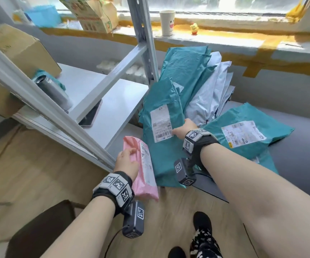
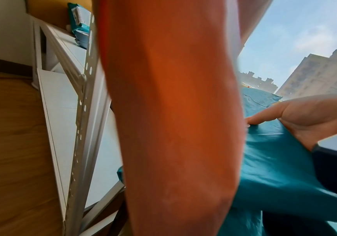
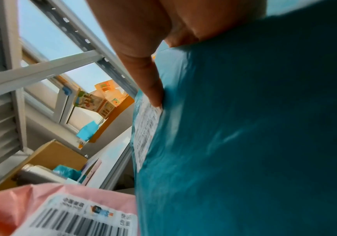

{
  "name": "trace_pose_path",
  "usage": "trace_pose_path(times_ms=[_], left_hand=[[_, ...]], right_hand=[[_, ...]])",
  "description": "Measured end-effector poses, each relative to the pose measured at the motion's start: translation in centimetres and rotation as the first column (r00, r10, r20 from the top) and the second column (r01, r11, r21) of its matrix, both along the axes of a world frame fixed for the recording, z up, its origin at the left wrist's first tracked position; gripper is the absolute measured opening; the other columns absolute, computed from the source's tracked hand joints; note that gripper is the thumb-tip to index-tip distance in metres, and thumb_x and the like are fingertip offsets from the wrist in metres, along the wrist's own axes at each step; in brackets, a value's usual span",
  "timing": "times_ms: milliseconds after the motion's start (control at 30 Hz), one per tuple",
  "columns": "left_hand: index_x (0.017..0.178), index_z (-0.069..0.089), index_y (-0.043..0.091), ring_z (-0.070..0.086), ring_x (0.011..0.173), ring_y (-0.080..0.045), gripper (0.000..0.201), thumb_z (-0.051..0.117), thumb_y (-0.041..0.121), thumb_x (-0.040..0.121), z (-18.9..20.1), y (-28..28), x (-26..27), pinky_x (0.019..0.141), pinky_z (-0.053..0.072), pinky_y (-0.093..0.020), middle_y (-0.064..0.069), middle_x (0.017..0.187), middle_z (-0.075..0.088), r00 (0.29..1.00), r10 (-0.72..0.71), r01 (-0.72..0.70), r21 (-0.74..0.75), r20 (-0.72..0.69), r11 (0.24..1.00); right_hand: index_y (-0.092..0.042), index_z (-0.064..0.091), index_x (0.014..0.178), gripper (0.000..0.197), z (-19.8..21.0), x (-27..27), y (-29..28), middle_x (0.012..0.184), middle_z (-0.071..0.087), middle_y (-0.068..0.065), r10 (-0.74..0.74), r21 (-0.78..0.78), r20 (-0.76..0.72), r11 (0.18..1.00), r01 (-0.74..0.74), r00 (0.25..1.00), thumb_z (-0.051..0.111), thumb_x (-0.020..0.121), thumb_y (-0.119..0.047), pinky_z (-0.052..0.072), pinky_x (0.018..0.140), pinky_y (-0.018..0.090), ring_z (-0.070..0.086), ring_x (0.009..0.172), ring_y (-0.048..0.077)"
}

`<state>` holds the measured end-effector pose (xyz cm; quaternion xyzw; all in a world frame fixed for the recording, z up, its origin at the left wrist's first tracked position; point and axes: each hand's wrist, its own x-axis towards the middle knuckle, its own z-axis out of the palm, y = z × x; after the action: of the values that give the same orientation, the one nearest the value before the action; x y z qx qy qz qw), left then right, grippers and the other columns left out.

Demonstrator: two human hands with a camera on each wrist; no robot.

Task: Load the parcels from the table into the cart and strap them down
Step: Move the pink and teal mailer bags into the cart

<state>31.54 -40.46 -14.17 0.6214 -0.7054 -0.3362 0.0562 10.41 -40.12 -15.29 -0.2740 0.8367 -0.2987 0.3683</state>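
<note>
My left hand (image 1: pixel 129 155) holds a pink parcel (image 1: pixel 145 172) with a white label, just off the table's near-left corner. The same pink parcel (image 3: pixel 32 206) shows low in the right wrist view. My right hand (image 1: pixel 184 128) grips a long teal parcel (image 1: pixel 161 155) by its right edge, thumb pressed on the shipping label (image 3: pixel 147 131). In the left wrist view, that right hand (image 2: pixel 296 118) lies on the teal parcel (image 2: pixel 274 167). More teal parcels (image 1: pixel 243 138) and white parcels (image 1: pixel 212 94) are heaped on the dark grey table (image 1: pixel 303 170).
A grey metal shelf rack (image 1: pixel 102 84) stands close on the left, carrying a cardboard box (image 1: pixel 23 51), a silver bottle (image 1: pixel 55 94) and a phone (image 1: pixel 91 116). A paper cup (image 1: pixel 166 22) sits on the windowsill behind. My feet (image 1: pixel 202 237) stand on wooden floor.
</note>
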Motion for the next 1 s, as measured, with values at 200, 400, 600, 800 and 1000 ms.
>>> trace_pose_path(times_ms=[200, 400, 600, 800, 1000], left_hand=[[0.130, 0.050, 0.015, 0.045, 0.124, -0.024, 0.044, 0.040, 0.000, 0.091, 1.5, 0.3, 0.2, 0.106, 0.034, -0.030, -0.010, 0.137, 0.043, 1.000, -0.015, 0.015, -0.063, -0.003, 0.998], [0.123, 0.055, 0.012, 0.047, 0.121, -0.023, 0.036, 0.043, 0.003, 0.090, 4.8, 0.4, -1.3, 0.106, 0.035, -0.034, -0.009, 0.130, 0.052, 0.986, -0.026, -0.019, -0.262, -0.167, 0.965], [0.123, 0.055, 0.008, 0.046, 0.121, -0.024, 0.038, 0.044, 0.001, 0.087, 5.9, 1.9, -6.0, 0.104, 0.033, -0.028, -0.012, 0.128, 0.053, 0.946, -0.214, 0.124, -0.336, -0.245, 0.934], [0.126, 0.051, 0.011, 0.044, 0.122, -0.019, 0.039, 0.043, 0.003, 0.089, 5.3, 5.1, -9.1, 0.106, 0.030, -0.026, -0.009, 0.131, 0.049, 0.913, -0.356, 0.300, -0.263, -0.199, 0.917], [0.127, 0.051, 0.013, 0.045, 0.118, -0.015, 0.039, 0.049, 0.007, 0.088, 6.0, 6.5, -10.3, 0.104, 0.031, -0.024, -0.006, 0.131, 0.048, 0.888, -0.408, 0.355, -0.247, -0.211, 0.902]], right_hand=[[-0.009, 0.053, 0.111, 0.034, 0.3, 0.5, 0.4, 0.104, 0.060, 0.006, -0.052, -0.070, 0.050, 0.996, 0.055, 0.997, 0.067, 0.080, -0.012, 0.049, 0.081, 0.030, 0.057, 0.091, 0.022], [-0.006, 0.059, 0.113, 0.040, 5.6, -1.9, 3.2, 0.102, 0.065, 0.006, -0.205, -0.361, 0.107, 0.904, 0.230, 0.973, 0.074, 0.076, -0.011, 0.049, 0.079, 0.028, 0.060, 0.091, 0.020], [0.001, 0.051, 0.128, 0.062, 8.0, -7.9, 9.4, 0.123, 0.061, 0.010, -0.546, -0.411, 0.202, 0.706, 0.576, 0.813, 0.077, 0.074, -0.015, 0.049, 0.097, 0.038, 0.060, 0.110, 0.025], [-0.001, 0.050, 0.129, 0.054, 5.1, -10.7, 15.1, 0.126, 0.059, 0.014, -0.653, -0.363, 0.300, 0.596, 0.716, 0.696, 0.073, 0.082, -0.016, 0.044, 0.103, 0.040, 0.058, 0.117, 0.029], [-0.001, 0.057, 0.123, 0.041, 5.6, -10.6, 17.7, 0.124, 0.062, 0.014, -0.648, -0.385, 0.319, 0.579, 0.719, 0.692, 0.068, 0.086, -0.015, 0.048, 0.098, 0.042, 0.061, 0.110, 0.030]])
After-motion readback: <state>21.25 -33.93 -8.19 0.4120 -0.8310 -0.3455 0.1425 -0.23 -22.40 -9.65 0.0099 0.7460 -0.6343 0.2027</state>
